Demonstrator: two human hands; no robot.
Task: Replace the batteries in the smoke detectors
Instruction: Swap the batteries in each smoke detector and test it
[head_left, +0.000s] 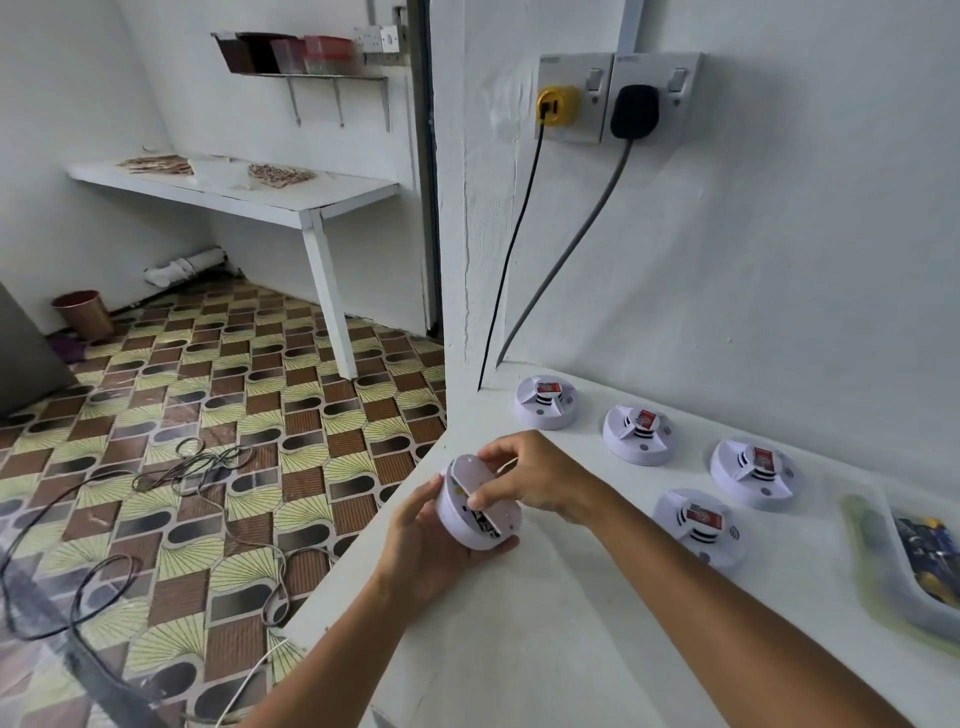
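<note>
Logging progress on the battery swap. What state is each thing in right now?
Held smoke detector: off the counter, tilted, back partly open.
Left hand: cradles it from below.
Right hand: fingers curled on its back plate.
Four smoke detectors on the counter: lying flat, untouched.
Yellow plug: plugged in.
Black plug: plugged in.
Tray: holds batteries, blurred.

The red labels (547, 387) on the smoke detectors (545, 402) are too blurred to read
</note>
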